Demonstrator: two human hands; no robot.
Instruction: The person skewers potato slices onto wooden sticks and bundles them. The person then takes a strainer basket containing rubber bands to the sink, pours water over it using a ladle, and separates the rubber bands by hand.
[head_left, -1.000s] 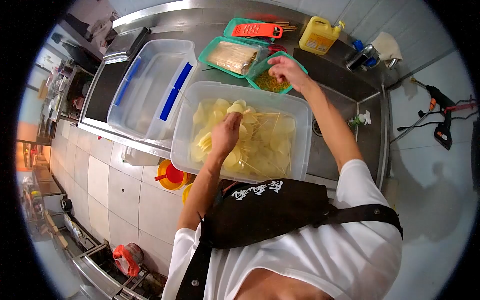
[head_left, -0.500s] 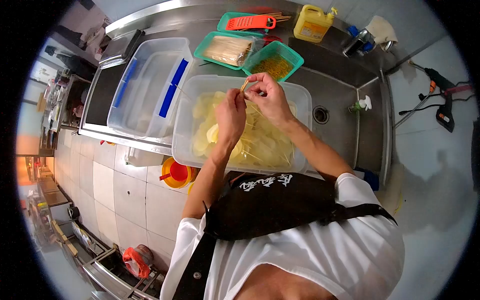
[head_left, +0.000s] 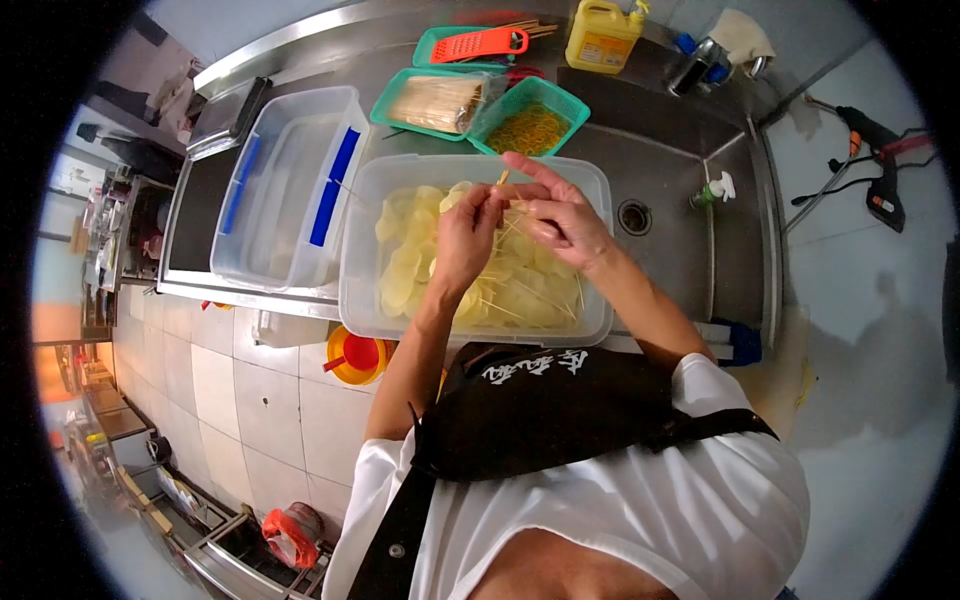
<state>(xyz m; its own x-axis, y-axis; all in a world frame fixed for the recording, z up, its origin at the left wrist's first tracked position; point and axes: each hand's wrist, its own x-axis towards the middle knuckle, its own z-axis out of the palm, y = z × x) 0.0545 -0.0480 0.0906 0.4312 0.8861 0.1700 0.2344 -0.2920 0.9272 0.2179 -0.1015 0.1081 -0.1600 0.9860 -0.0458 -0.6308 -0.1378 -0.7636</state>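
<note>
My left hand (head_left: 467, 238) is closed around the ends of a small bundle of wooden skewers (head_left: 503, 177), held above a large clear plastic tub (head_left: 360, 300). Pale yellow slices, like thin potato, are threaded on skewers and hang just under this hand. My right hand (head_left: 568, 222) meets the bundle from the right, its index finger stretched outward and its other fingers bent close to the skewer tips. Anything thin pinched there is too small to make out. Many more pale slices (head_left: 405, 270) on skewers fill the tub below both hands.
Left of the tub stands a clear bin (head_left: 290, 190) with blue clips. Behind are green baskets with bare skewers (head_left: 430, 103) and yellow rubber bands (head_left: 535, 128), an orange grater (head_left: 480, 44) and a yellow jug (head_left: 605, 35). A steel sink (head_left: 660, 250) holds a spray bottle (head_left: 712, 190).
My right hand has shifted slightly down and right, its fingers changing from a pinch at the skewer ends to a more stretched pose. My left hand keeps its hold on the skewers.
</note>
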